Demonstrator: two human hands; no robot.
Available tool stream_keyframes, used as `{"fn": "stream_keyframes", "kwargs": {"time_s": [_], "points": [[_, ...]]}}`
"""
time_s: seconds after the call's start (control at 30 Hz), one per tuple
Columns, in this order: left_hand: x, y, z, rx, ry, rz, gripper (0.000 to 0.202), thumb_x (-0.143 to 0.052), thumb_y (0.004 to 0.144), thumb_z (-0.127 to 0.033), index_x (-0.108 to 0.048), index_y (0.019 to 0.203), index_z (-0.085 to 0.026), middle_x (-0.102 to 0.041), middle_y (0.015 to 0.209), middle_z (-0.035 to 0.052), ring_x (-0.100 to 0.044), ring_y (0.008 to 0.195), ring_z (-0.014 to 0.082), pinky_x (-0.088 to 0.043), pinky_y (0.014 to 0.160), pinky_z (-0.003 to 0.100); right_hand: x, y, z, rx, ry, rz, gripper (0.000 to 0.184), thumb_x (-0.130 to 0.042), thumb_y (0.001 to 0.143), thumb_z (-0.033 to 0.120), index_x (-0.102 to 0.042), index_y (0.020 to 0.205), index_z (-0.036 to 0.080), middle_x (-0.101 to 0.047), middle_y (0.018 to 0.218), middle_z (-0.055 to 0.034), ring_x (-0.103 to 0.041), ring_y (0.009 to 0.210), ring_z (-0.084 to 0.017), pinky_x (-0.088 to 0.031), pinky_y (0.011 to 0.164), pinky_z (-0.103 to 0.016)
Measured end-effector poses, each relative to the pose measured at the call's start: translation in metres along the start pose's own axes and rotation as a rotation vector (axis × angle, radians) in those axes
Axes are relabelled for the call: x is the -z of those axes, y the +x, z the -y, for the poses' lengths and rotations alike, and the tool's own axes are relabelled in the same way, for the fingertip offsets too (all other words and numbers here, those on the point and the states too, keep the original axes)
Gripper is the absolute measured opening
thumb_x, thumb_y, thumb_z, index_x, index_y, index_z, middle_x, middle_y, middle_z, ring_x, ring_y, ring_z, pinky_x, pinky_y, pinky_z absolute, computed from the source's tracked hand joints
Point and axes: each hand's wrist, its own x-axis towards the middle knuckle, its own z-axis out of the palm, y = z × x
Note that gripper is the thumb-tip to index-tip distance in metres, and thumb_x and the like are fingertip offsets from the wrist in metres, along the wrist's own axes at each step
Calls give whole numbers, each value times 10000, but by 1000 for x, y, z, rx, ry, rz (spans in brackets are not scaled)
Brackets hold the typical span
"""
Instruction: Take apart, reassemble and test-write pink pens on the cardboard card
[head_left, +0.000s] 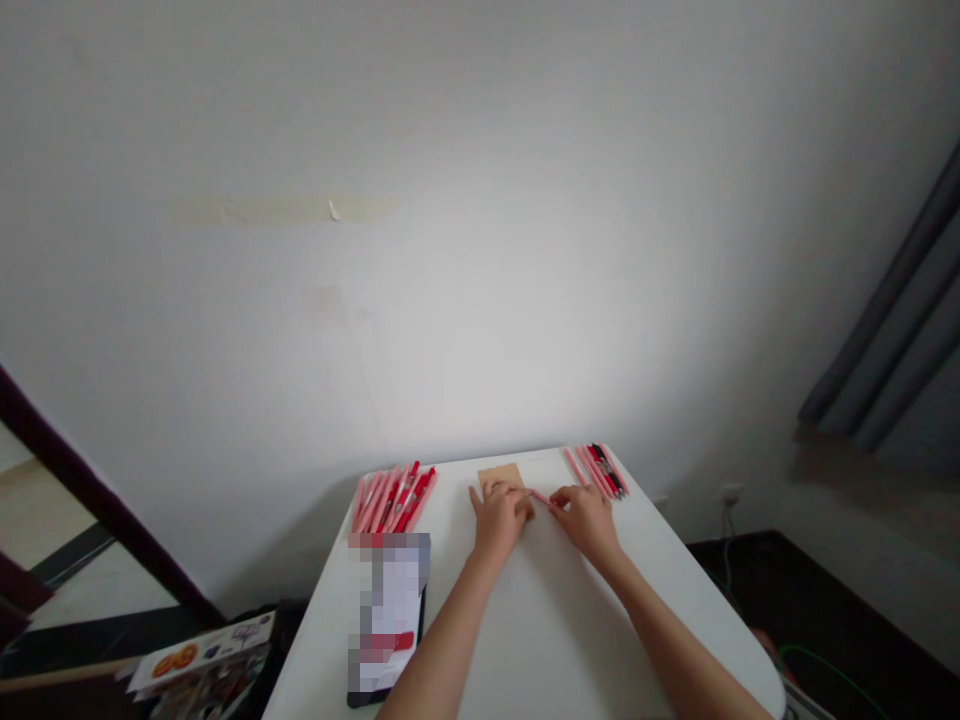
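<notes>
My right hand point(585, 514) pinches a slim pink pen point(541, 498) near one end. The pen slants left, and its far end reaches the fingers of my left hand point(501, 514). That hand lies palm down over a small brown piece of card or paper point(501, 473), its fingers apart and the outer one stretched to the left. Whether the left thumb touches the pen is too small to tell. Just beyond my right hand lies a row of pink, red and black pens point(598, 470). A larger bunch of pink and red pens point(394, 498) lies to the left.
On the white table point(555, 640), a dark-edged phone or tablet point(390, 620), partly blurred out, lies beside my left forearm. The wall point(480, 250) rises behind the table. A box with printed pictures point(202, 655) stands low at left, and a grey curtain point(885, 330) hangs at right.
</notes>
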Motion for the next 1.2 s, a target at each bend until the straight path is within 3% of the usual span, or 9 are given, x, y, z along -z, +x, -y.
{"fn": "stream_keyframes", "kwargs": {"time_s": [0.27, 0.63, 0.87, 1.2], "points": [[-8, 21, -4, -37, -22, -7, 324, -598, 814, -274, -649, 1100, -417, -653, 1097, -15, -449, 1169, 211, -138, 1132, 560, 7, 9, -10, -15, 13, 33, 98, -649, 772, 309, -728, 811, 266, -732, 879, -45, -544, 1026, -281, -328, 882, -409], [-9, 37, -14, -96, -29, -5, 167, -647, 779, -295, -713, 910, -374, -660, 1068, -23, -420, 1175, 222, -95, 1126, 561, 6, 8, -30, 24, 16, 19, 85, -661, 781, 334, -727, 804, 286, -719, 907, -44, -527, 1040, -290, -302, 914, -449], [-16, 50, -12, -115, -53, -1, 103, -685, 755, -312, -723, 843, -347, -668, 1046, -22, -459, 1146, 210, -116, 1125, 581, 19, 11, -47, -17, -116, -134, 150, -579, 834, 287, -713, 898, 267, -664, 1120, -61, -459, 1088, -302, -315, 843, -429], [-26, 62, -17, -94, -78, -14, 167, -578, 835, -283, -720, 864, -365, -677, 1033, -21, -465, 1151, 200, -88, 1125, 602, 26, 9, -51, -71, -180, -149, 98, -660, 767, 318, -719, 801, 248, -701, 924, -90, -477, 1029, -289, -242, 893, -473]]}}
